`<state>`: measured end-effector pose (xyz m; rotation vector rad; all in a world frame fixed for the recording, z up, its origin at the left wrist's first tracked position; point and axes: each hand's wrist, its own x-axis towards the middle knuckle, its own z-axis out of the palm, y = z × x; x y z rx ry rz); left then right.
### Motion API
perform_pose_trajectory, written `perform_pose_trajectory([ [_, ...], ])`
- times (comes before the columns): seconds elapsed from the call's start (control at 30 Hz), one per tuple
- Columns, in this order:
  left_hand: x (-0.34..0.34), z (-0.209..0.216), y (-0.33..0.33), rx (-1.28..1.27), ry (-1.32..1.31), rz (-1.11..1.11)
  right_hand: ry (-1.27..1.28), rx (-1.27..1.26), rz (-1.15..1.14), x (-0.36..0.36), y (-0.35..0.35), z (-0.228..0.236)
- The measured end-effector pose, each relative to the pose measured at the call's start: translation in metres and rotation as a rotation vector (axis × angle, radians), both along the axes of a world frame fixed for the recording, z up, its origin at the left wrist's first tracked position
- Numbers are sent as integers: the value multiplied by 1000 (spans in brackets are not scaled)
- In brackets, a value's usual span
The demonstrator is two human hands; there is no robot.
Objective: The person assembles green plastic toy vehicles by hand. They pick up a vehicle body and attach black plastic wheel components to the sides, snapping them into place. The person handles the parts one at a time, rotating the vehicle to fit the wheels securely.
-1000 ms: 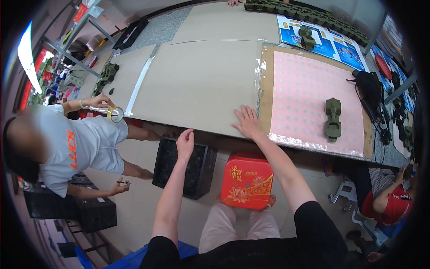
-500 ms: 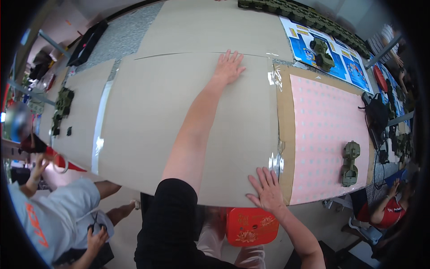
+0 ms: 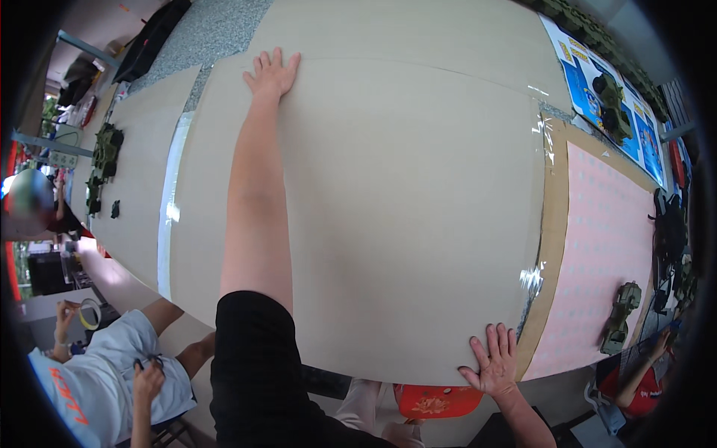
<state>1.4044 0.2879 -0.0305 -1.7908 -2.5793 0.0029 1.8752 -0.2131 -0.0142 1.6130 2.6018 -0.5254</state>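
Observation:
A large sheet of grey-beige cardboard [image 3: 403,224] covers the table in front of me. My left hand [image 3: 272,77] lies flat with spread fingers near the sheet's far left edge, by the seam with another cardboard sheet [image 3: 396,26]. At the near right corner, my right hand [image 3: 494,366] rests palm down, its fingers apart. Neither hand holds anything. Clear tape [image 3: 532,279] joins the sheet's right side to a brown cardboard strip [image 3: 549,224], and a long strip of tape [image 3: 172,187] runs down the left side.
Right of the sheet, pink patterned paper [image 3: 597,239] bears a dark green plastic part [image 3: 620,317]. Similar green pieces [image 3: 106,153] stand far left and on a blue printed poster [image 3: 590,82]. A person [image 3: 134,366] sits at left with a tape roll [image 3: 90,314]. A red stool [image 3: 437,401] stands below.
My left hand has slid left along the far seam. My right hand still rests at the near right corner. The view has shifted left, and the person at left has raised the tape roll.

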Motion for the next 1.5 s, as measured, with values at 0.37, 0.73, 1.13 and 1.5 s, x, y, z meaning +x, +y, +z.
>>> perform_pose_trajectory([
  [0.37,213,60,-53,-40,-100,-427,-4,55,-17,-1,4,1],
  [0.73,94,149,-128,32,-117,-306,29,193,20,-3,-5,11],
  [1.13,254,168,-381,-429,171,-636,385,158,-49,18,1,7],
  [1.5,281,148,-579,-372,-297,-1154,635,-533,-412,37,-318,-4],
])
